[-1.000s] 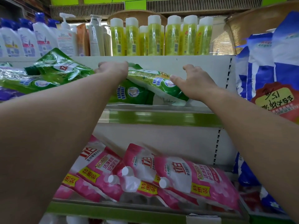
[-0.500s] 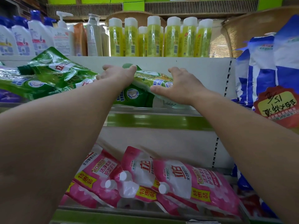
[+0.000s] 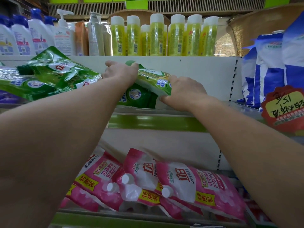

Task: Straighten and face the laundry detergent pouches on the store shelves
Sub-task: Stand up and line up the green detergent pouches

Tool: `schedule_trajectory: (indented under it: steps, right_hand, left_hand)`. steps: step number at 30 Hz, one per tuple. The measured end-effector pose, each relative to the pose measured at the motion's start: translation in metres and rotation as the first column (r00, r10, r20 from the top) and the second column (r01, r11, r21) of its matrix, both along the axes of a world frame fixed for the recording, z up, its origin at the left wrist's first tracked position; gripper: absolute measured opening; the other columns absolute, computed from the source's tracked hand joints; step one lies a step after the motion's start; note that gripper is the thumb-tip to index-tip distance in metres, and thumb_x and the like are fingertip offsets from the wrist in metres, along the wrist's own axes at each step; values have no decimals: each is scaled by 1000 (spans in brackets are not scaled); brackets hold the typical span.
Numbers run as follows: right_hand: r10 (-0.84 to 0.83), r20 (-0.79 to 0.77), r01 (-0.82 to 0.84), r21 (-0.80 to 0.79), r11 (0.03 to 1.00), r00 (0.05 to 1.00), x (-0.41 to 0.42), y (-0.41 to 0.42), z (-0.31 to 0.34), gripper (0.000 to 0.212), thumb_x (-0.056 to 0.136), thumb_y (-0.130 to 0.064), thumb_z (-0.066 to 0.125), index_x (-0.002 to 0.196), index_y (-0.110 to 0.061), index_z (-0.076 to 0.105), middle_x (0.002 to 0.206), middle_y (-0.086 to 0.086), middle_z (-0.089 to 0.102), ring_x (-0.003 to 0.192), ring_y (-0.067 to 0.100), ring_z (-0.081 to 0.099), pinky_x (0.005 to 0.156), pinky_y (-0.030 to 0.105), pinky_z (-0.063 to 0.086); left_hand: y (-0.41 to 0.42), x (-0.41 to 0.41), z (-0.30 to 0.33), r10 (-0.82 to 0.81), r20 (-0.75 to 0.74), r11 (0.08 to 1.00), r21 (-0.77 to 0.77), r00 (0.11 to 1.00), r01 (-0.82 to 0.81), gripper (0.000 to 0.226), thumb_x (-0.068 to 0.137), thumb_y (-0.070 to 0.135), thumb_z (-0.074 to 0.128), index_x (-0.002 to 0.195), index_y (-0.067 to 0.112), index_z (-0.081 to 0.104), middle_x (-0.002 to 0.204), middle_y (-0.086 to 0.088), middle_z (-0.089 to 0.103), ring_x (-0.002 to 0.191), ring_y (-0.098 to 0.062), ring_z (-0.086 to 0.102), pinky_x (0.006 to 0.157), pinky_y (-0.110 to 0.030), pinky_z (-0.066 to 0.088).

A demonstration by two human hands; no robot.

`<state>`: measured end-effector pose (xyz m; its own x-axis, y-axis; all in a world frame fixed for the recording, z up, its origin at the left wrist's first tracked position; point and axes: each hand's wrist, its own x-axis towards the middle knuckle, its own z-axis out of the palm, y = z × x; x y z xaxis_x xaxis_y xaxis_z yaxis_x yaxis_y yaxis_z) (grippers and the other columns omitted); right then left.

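**Both hands closing in on the green pouch**

Moving inward since a second ago, the right hand is now curling round the lower end of the green pouch, thumb underneath. The left hand is gripping its top near the cap (fingers bent over the edge). Pink pouches are lying nearest, below. The pouch is sitting on the middle shelf, with bare white backing beside it. Yellow bottles are standing farthest.
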<state>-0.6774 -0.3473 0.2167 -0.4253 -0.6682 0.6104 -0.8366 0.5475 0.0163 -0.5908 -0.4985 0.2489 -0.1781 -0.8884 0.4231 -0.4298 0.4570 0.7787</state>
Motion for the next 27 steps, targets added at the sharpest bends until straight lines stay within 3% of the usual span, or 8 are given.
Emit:
schedule_trajectory:
  steps: [2,7,10,13,15,18,22,27]
  right_hand:
    - [2,15,-2,-20,1000,1000,-1,0,-1,55,88,-49,53,132,-18,40,120,10,56,105,29,52,71,33,37]
    - [25,109,-12,-120,993,994,-3,2,-3,43,91,-44,52,124,-18,46,109,10,57,86,26,44,68,32,34]
    - [44,150,-15,-188,982,988,-4,5,-4,39,92,-41,51,122,-17,48,99,6,53,83,24,43,64,30,32]
    - [59,194,-9,-245,969,979,-6,7,-4,37,92,-38,51,123,-17,50,109,10,58,87,26,47,68,32,37]
    - [68,210,-7,-277,961,975,-7,8,-4,35,91,-36,51,121,-18,51,109,10,59,86,25,46,68,32,38]
    - [74,234,8,-329,944,969,-8,10,-5,32,92,-35,51,119,-18,52,106,10,59,83,25,45,67,31,37]
    - [72,244,27,-377,926,967,-7,10,-5,30,92,-34,51,117,-17,53,102,9,58,81,25,42,66,30,32]
    - [77,244,22,-378,926,967,-7,10,-7,32,91,-39,50,115,-18,52,103,9,60,81,25,43,66,32,33]
  left_hand:
    - [2,-1,1,-6,-30,1000,-31,1000,5,83,89,55,47,146,4,17,139,-19,45,125,-38,44,105,-50,37]
    - [16,-5,5,-107,-147,992,-78,983,96,88,93,49,47,153,7,-2,152,-16,31,133,-35,37,105,-45,35]
    - [29,-8,4,-187,-301,982,-42,935,183,88,95,46,48,153,12,-9,157,-13,22,136,-33,34,104,-43,35]
    - [44,-13,4,-219,-484,961,44,847,273,92,93,45,51,152,13,-12,155,-13,22,134,-33,35,99,-42,36]
    - [55,-16,4,-216,-561,932,127,799,340,86,91,46,52,151,11,2,146,-14,33,119,-30,45,89,-36,40]
    - [70,-23,0,-219,-637,852,245,739,463,59,88,48,53,127,10,32,122,-10,50,94,-22,52,78,-33,50]
    - [83,-33,-6,-325,-611,743,307,722,595,67,85,57,57,129,9,42,118,-10,60,104,-29,59,92,-45,50]
    - [86,-42,-8,-354,-591,714,330,725,618,89,73,65,68,136,11,36,124,-10,54,109,-32,56,97,-51,45]
